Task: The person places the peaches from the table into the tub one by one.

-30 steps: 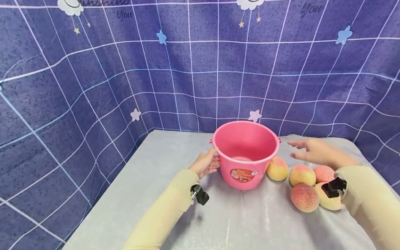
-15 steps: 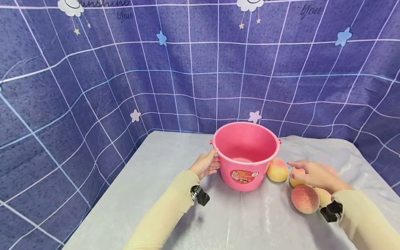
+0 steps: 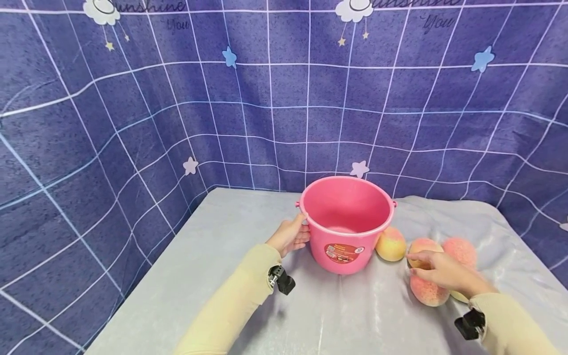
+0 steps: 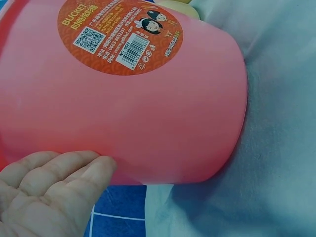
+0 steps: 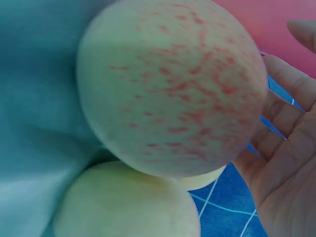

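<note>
A pink bucket [image 3: 319, 244] stands upright on the grey-covered table. My left hand [image 3: 288, 236] holds its left side, thumb at the rim and fingers against the outer wall. Several peaches lie right of the bucket. Over them is my right hand [image 3: 437, 270], its thumb and fingers apart, partly hiding a yellow-red peach [image 3: 424, 245] and a reddish peach [image 3: 428, 291] in front. In the right wrist view the fingers [image 5: 291, 81] extend past a red-flecked peach [image 5: 173, 89], with a paler peach [image 5: 128, 202] below it.
One peach [image 3: 391, 245] sits right at the bucket's lower right side. Another peach [image 3: 461, 250] lies behind my right hand. A dark blue gridded curtain [image 3: 248, 123] hangs along the back and left of the table [image 3: 213, 246].
My right hand has come down and toward me, from above and behind the peaches to right over them. My left hand keeps its hold on the bucket, which stays in place.
</note>
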Motion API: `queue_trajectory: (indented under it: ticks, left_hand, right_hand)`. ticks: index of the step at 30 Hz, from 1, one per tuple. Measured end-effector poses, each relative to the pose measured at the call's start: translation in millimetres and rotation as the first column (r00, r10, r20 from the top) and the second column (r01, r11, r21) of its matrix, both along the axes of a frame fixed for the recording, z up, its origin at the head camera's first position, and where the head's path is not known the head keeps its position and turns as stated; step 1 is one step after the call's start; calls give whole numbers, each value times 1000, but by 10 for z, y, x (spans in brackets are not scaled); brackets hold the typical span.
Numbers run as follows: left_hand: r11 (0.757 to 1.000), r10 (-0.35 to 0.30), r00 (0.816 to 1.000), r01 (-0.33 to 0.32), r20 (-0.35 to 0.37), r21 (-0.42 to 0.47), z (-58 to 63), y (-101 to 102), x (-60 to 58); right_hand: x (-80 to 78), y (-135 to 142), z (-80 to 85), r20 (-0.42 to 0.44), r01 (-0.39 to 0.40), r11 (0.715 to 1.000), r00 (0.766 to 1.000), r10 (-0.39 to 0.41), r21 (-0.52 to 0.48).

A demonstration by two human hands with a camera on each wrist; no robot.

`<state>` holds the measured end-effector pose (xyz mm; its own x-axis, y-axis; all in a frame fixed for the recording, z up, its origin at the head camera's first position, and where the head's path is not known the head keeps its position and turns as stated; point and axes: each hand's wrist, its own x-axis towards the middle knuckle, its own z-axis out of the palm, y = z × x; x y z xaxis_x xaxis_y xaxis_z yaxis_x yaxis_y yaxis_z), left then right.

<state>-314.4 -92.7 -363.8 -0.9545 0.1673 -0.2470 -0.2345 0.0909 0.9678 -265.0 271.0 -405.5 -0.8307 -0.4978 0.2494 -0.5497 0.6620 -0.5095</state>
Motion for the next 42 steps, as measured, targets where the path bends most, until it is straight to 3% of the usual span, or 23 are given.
queue_trajectory:
  ticks: [3,10,15,19,28,36,42]
  left_hand:
    - [1000,-8,1000,8,4,-3,4,9,-5]
    - [1000,-24,1000,24,-4,-13,13,12,-12]
    - [999,-25,1000,25,2,-27,-29,-5,-3]
    - [999,-29,1000,29,-3,-27,-40,-6,-3]
    - [999,-21,1000,20,-11,-27,-15,-1,-6]
    - [1000,-20,999,19,-31,-24,-47,3,-15]
    - [999,-17,999,16,-34,-28,-42,7,-12]
  right_hand:
    - [24,18,-56,31,6,1000,1000,-5,-25]
    - [53,52,-138,6,8,998,1000,-8,-63]
    - [111,63,-183,49,1,999,999,0,-39]
    - [130,65,-207,-3,10,1000,1000,-10,6]
    - [97,83,-203,-83,-54,998,995,56,28]
    - [173,122,-116,-172,129,985,979,-108,112]
    - [200,156,-137,-257,152,968,961,-99,197]
